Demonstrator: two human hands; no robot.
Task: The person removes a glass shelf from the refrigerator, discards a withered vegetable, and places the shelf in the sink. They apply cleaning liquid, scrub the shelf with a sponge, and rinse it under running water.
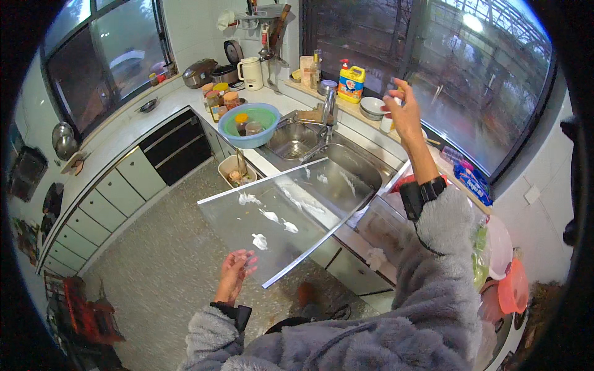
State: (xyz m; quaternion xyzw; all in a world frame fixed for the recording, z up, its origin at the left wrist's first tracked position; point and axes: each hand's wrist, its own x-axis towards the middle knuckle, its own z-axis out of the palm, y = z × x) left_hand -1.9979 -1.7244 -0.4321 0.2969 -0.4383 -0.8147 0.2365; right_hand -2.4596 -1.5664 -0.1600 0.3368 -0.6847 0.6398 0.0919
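A clear glass or plastic panel with pale rails along two edges lies slantwise across the sink's front edge and juts out over the floor. Several white, foam-like blobs dot its surface. At the panel's near left edge is my left hand, fingers spread; whether the fingertips touch it is unclear. My right hand is raised before the window sill, its fingers bent and apart. Partly hidden by it is a white bottle; I cannot tell whether the hand grips it. Under the panel's far part shows the steel sink.
A blue basin with jars in a green strainer stands beside the left sink bowl. Below it is a bin. The sill holds a yellow detergent jug and stacked bowls. A clear box lies right of the panel.
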